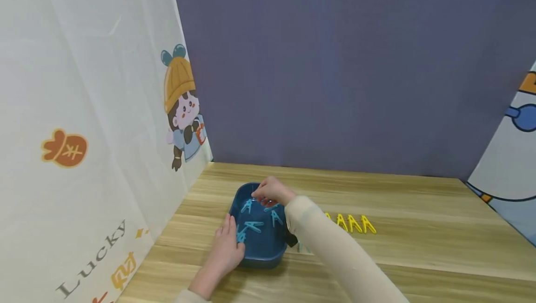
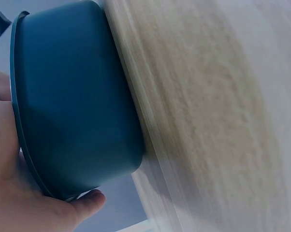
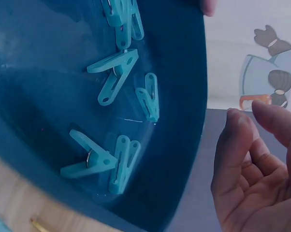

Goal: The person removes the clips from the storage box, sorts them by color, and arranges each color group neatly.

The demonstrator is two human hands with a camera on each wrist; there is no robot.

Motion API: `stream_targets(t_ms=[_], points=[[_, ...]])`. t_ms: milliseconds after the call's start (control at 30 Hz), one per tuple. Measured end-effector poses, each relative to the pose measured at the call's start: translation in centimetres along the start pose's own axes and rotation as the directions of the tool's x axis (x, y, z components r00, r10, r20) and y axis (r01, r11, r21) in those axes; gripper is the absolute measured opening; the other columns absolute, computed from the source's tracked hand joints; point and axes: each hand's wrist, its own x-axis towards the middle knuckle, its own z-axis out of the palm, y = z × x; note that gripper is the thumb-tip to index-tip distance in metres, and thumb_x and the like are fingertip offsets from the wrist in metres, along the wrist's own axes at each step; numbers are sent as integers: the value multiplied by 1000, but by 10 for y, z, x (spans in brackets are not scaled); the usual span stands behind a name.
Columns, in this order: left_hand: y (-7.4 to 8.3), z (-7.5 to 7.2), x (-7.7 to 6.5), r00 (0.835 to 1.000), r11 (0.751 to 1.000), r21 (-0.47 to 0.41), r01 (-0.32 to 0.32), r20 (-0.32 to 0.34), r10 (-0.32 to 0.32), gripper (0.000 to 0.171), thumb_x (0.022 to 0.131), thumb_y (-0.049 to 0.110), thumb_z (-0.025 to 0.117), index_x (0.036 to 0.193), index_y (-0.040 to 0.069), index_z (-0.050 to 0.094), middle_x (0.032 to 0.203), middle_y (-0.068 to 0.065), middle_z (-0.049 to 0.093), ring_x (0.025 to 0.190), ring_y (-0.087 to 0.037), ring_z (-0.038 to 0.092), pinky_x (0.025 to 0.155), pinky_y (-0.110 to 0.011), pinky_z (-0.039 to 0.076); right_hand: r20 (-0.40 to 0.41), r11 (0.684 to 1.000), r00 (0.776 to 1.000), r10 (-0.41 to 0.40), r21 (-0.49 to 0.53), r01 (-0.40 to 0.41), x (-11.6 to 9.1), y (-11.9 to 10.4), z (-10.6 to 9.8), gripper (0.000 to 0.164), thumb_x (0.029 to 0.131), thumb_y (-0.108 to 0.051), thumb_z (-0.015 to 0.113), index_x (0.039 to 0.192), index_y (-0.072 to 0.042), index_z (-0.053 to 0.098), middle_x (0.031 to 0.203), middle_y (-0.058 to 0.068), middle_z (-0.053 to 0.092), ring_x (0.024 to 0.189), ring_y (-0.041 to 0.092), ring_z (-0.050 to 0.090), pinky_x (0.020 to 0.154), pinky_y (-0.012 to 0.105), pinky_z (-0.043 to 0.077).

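head view: right hand (image 1: 273, 192), fingertips (image 3: 236, 123) apart, hangs over basin (image 1: 261, 263) at twelve o'clock; left hand (image 1: 224, 248) grips it at eight. teal pegs (image 3: 105, 160) lie inside; low sleeve (image 1: 335, 243) could sweep yellow pegs (image 1: 352, 219) at three.

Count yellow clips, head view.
4 in a row on the table: rightmost clip, second clip, third clip, leftmost clip partly behind the right sleeve; more may be hidden there.
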Motion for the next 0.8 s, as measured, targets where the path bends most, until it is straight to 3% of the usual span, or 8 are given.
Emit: stream_targets(t_ms=[200, 367, 600, 800], points=[[-2, 1, 0, 1000, 1000, 9, -2, -3, 2, 69, 81, 10, 56, 135, -18, 25, 144, -32, 18, 121, -50, 28, 96, -57, 30, -51, 1000, 998, 20, 1, -20, 10, 3, 10, 17, 84, -12, 65, 72, 0, 67, 80, 18, 65, 52, 17, 54, 68, 43, 53], [-2, 0, -1, 1000, 1000, -3, -5, -3, 5, 69, 81, 10, 56, 135, -18, 25, 144, -32, 17, 121, -50, 28, 95, -58, 30, -73, 998, 996, 57, 2, -57, 18, 8, 18, 18, 85, -12, 64, 71, -1, 67, 85, 22, 65, 52, 17, 54, 65, 41, 53], [-3, 2, -1, 1000, 1000, -4, -17, -11, 17, 69, 80, 10, 56, 135, -18, 26, 144, -32, 19, 121, -50, 28, 95, -57, 30, -80, 993, 990, 114, 47, -110, 30, 20, 27, 19, 85, -8, 64, 87, 10, 68, 80, 20, 65, 49, 15, 53, 54, 32, 53], [-2, 3, 0, 1000, 1000, -4, -10, -7, 10, 69, 80, 12, 56, 136, -16, 26, 145, -30, 18, 122, -49, 28, 97, -56, 29, -79, 990, 988, 133, 68, -128, 35, 26, 31, 21, 84, -8, 64, 91, 11, 66, 81, 19, 65, 56, 19, 59, 57, 34, 54]])
